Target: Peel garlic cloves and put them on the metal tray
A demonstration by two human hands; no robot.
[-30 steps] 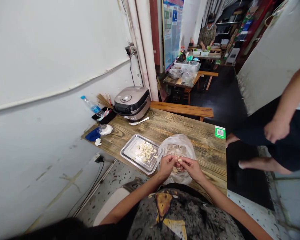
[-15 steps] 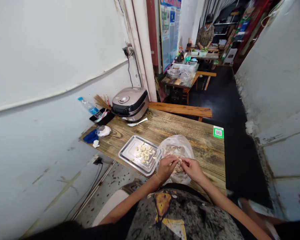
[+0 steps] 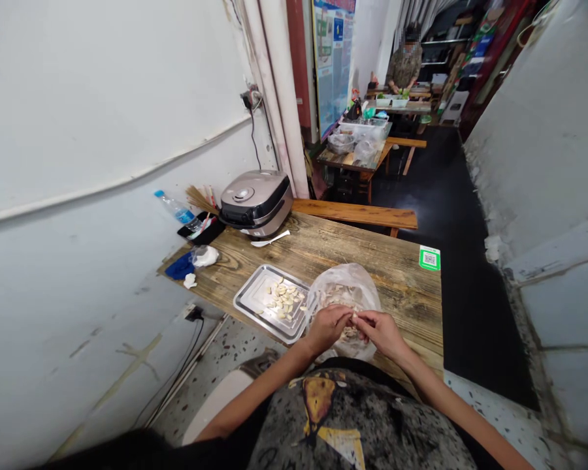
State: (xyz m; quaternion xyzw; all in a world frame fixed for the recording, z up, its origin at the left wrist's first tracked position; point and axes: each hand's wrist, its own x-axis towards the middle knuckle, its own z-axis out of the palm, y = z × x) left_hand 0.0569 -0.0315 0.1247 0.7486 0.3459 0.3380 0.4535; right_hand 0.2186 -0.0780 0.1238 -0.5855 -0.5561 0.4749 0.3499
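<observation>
Over an open clear plastic bag [image 3: 370, 284] of garlic cloves and loose skins, both my hands meet fingertip to fingertip. My left hand [image 3: 329, 326] is closed in a pinch on a small pale garlic clove [image 3: 355, 316]. Its other end is pinched by my right hand [image 3: 379, 331], and the fingers cover most of it. Left of the bag lies a shallow steel tray [image 3: 249, 294] with several peeled garlic cloves [image 3: 285, 298] on it. The bag's near side touches or overlaps the tray's right edge.
A rice cooker [image 3: 257, 202] stands at the wooden table's [image 3: 396, 274] back left, with a white plastic knife [image 3: 270, 239] before it. A black holder [image 3: 200, 228], water bottle [image 3: 176, 209] and blue cloth [image 3: 180, 266] are by the wall. Farther back, a person [image 3: 404, 68] works at another table.
My hands stay over the bag, their fingertips shifting slightly around the clove. A blurred limb at the lower right edge is gone from view. Tray and bag stay put.
</observation>
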